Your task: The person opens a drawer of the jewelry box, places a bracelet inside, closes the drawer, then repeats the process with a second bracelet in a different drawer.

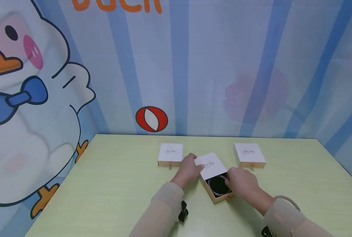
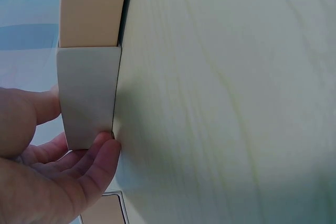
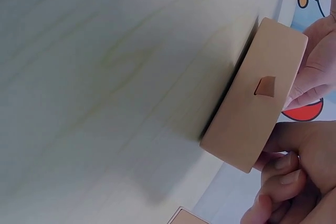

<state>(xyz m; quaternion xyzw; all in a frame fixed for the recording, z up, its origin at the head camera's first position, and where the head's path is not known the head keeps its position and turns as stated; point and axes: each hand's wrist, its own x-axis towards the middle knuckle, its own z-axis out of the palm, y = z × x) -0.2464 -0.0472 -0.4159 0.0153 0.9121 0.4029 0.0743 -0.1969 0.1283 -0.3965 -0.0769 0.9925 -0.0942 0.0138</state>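
Observation:
A drawer-style gift box stands slid partly open at the table's middle: a white sleeve (image 1: 210,164) covers its far part, and a tan drawer (image 1: 219,198) sticks out toward me. Inside the drawer a pale ring-shaped bangle (image 1: 210,188) lies round a dark cushion (image 1: 219,185). My left hand (image 1: 189,169) grips the sleeve, its thumb on top and fingers round the far end, as the left wrist view (image 2: 63,182) shows. My right hand (image 1: 243,181) has curled fingers and pinches the bangle's right edge; its fingertips are partly hidden. The drawer's front carries a small tab (image 3: 265,86).
A closed white-topped box (image 1: 170,153) stands behind my left hand. Another closed box (image 1: 249,154) stands at the back right. The pale green table (image 1: 104,191) ends at a printed blue backdrop (image 1: 205,65).

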